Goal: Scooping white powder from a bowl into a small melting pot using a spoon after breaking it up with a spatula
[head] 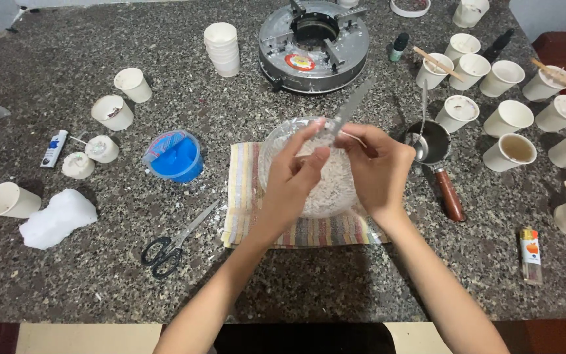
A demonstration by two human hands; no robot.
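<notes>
Both hands meet in the middle of the picture, just above a clear glass bowl (pixel 309 190) full of white flakes. The left hand (pixel 296 174) and the right hand (pixel 378 167) each pinch one thin grey metal strip (pixel 348 108) with fingers pressed together on it. The bowl sits on a striped cloth (pixel 244 196). Black scissors (pixel 168 249) lie at the lower left, and a blue tub (pixel 175 157) sits left of the bowl.

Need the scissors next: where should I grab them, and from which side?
Take the scissors by the black finger loops, coming from the near edge of the table. The loops point toward you; the blades angle away toward the striped cloth.
</notes>
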